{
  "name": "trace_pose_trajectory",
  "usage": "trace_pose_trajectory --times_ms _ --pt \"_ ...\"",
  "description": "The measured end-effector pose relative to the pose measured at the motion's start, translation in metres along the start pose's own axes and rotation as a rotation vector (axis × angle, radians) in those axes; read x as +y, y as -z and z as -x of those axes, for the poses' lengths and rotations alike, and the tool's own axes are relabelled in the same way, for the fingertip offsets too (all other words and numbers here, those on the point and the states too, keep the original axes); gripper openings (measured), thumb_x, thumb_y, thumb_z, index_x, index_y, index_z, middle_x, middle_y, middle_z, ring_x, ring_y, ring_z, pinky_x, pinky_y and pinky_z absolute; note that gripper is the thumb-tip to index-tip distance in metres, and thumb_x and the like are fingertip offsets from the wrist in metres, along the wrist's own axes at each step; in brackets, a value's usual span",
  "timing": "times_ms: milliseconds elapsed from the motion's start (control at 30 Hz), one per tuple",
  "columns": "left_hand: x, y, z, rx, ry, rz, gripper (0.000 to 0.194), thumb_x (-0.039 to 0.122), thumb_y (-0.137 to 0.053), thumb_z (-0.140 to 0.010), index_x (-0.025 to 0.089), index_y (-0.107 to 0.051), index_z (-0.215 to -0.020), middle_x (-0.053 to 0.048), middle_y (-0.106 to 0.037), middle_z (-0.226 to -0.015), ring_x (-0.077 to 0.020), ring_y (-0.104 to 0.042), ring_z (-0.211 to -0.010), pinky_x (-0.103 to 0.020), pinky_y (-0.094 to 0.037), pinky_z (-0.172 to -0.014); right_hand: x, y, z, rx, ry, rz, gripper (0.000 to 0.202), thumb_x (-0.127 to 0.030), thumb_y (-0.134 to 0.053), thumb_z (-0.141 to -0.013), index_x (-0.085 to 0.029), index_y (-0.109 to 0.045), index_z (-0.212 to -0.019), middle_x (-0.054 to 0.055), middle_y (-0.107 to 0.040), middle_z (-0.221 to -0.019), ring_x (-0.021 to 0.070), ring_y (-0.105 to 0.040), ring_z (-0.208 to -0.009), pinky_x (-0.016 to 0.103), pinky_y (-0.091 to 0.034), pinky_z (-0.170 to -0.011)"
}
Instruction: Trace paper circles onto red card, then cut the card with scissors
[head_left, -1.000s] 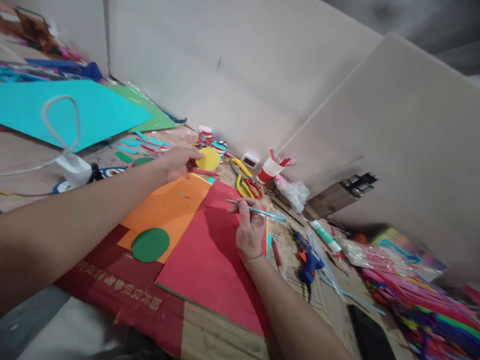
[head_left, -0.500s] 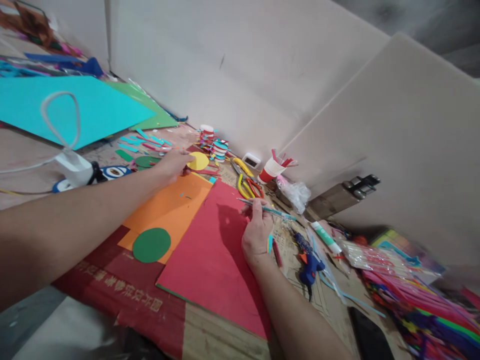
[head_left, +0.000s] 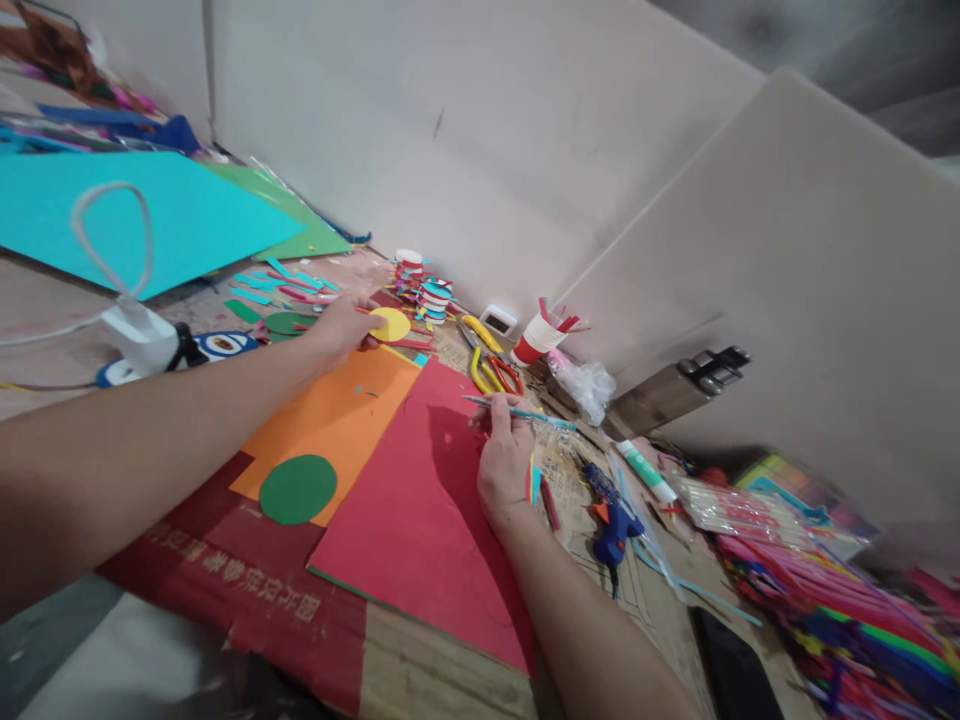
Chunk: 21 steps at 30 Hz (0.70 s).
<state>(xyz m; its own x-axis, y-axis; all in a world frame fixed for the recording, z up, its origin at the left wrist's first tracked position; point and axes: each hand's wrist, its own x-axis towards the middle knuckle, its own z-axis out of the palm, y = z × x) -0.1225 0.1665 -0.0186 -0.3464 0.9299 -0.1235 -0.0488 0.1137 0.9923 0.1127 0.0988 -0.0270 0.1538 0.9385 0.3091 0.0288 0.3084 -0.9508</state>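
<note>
My left hand (head_left: 349, 328) pinches a yellow paper circle (head_left: 391, 324) by its left edge, above the far end of an orange sheet (head_left: 330, 400). A thin pen-like tool (head_left: 544, 415) is held in my right hand (head_left: 506, 455), which rests at the right edge of a red sheet (head_left: 420, 500). The tool's tip points left over the red sheet. One green circle (head_left: 298, 489) lies on the near part of the orange sheet, and another green circle (head_left: 289, 324) lies beyond my left wrist.
Scissors (head_left: 487, 370), a red-and-white cup of sticks (head_left: 536, 338) and small striped paper rolls (head_left: 433, 300) stand or lie behind. At right are a blue glue gun (head_left: 616, 530), a glue tube (head_left: 646, 470) and a black phone (head_left: 731, 665). A white plug (head_left: 142, 335) is at left.
The whole view has shifted slightly, moving things a little to the left. Both hands keep their holds, and the yellow circle appears slightly flatter.
</note>
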Motion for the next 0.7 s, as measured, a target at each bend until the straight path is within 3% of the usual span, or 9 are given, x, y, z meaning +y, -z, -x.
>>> trace_pose_trajectory --times_ms 167,367,533,700 --pt "-0.001 -0.001 0.003 0.024 -0.052 -0.074 0.025 0.009 -0.065 -0.08 0.018 -0.047 -0.096 0.0 -0.062 -0.075 -0.0077 -0.051 -0.048 -0.02 -0.036 -0.046 -0.001 -0.001 0.001 0.001 0.003 0.008 0.025 -0.045 -0.056 -0.086 -0.021 -0.054 -0.078 -0.005 -0.057 -0.058 0.0131 -0.051 -0.055 0.027 -0.04 -0.057" --pt "-0.006 0.001 0.002 0.013 -0.19 -0.341 0.033 0.009 -0.065 -0.079 0.017 -0.051 -0.108 -0.004 -0.067 -0.089 -0.0108 -0.058 -0.057 -0.021 -0.042 -0.05 0.0 0.0 0.001 -0.005 0.008 0.015 0.025 -0.045 -0.055 -0.086 -0.022 -0.054 -0.077 -0.004 -0.056 -0.059 0.0132 -0.052 -0.055 0.027 -0.041 -0.057" --pt "-0.014 0.001 -0.007 -0.022 -0.212 -0.491 0.045 0.013 -0.065 -0.078 0.018 -0.051 -0.121 -0.003 -0.069 -0.089 -0.0132 -0.061 -0.063 -0.024 -0.045 -0.058 0.002 0.0 0.0 -0.007 0.009 0.024 0.024 -0.045 -0.056 -0.086 -0.022 -0.053 -0.078 -0.004 -0.057 -0.059 0.0133 -0.052 -0.055 0.027 -0.042 -0.057" --pt "-0.017 0.003 -0.012 0.017 -0.246 -0.583 0.048 0.015 -0.069 -0.075 0.018 -0.053 -0.119 -0.003 -0.068 -0.092 -0.0164 -0.064 -0.076 -0.025 -0.048 -0.067 0.002 -0.001 0.001 -0.036 0.007 0.067 0.024 -0.045 -0.054 -0.086 -0.022 -0.053 -0.079 -0.004 -0.057 -0.059 0.0134 -0.051 -0.053 0.027 -0.042 -0.055"
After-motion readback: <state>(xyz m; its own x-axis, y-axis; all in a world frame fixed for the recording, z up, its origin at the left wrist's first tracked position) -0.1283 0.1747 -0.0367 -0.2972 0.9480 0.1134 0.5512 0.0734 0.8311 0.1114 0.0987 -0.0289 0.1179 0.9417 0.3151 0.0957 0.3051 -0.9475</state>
